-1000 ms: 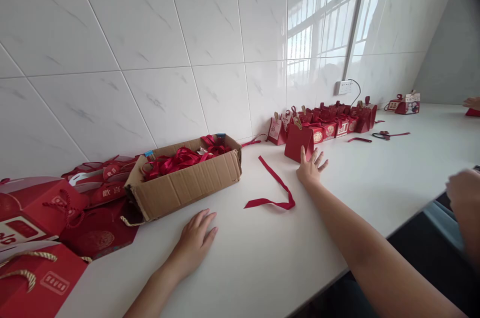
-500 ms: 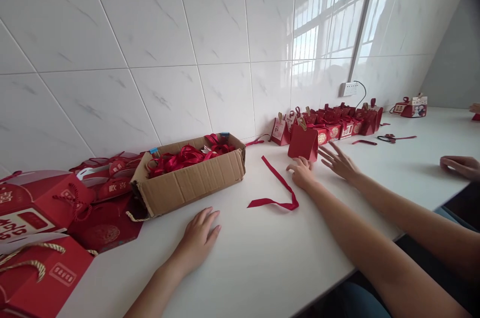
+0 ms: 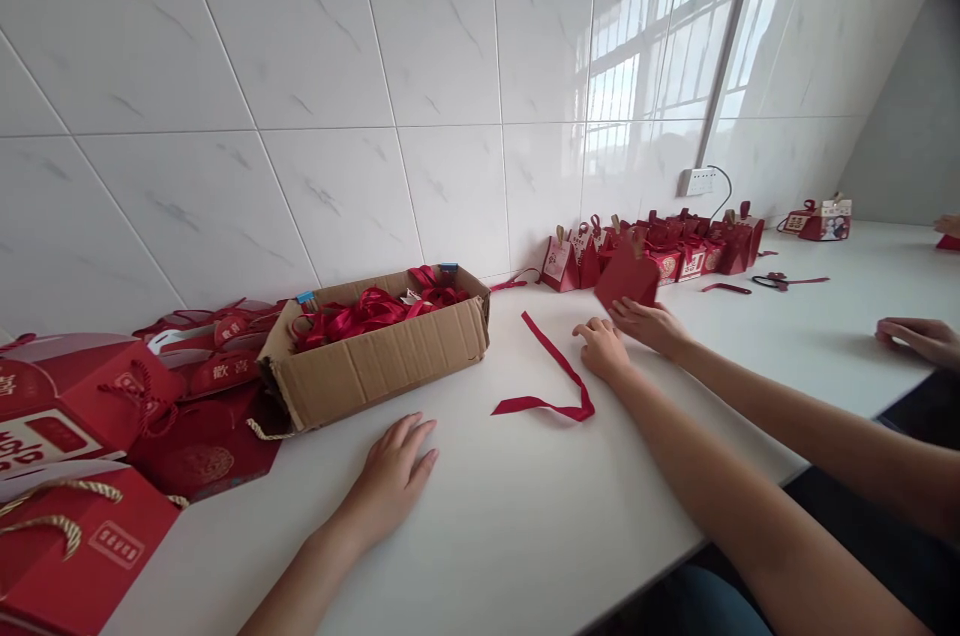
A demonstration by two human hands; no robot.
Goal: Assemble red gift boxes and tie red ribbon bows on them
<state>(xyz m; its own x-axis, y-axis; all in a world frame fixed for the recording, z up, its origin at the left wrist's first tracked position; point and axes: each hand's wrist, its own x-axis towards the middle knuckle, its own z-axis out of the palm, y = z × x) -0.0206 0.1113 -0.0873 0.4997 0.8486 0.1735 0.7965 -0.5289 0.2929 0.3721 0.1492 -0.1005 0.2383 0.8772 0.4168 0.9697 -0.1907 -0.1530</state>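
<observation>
My left hand (image 3: 395, 476) lies palm down on the white table, fingers spread a little, in front of the cardboard box (image 3: 390, 361) of red ribbons. My right hand (image 3: 604, 351) rests on the table with its fingers loosely bent and apart, holding nothing. Between my hands lies a bent red ribbon (image 3: 555, 351). Just beyond my right hand, another person's hand (image 3: 652, 326) holds a small red gift box (image 3: 631, 278), tilted and slightly blurred.
Larger red gift boxes (image 3: 82, 546) with rope handles crowd the left side. Small red boxes (image 3: 701, 259) line the tiled wall at the right. Scissors (image 3: 772, 282) lie near them. Another hand (image 3: 919, 341) rests at the far right edge.
The other person's hand has closed on the small red box, which is now raised, tilted and shifted right. My hands remain in about the same places.
</observation>
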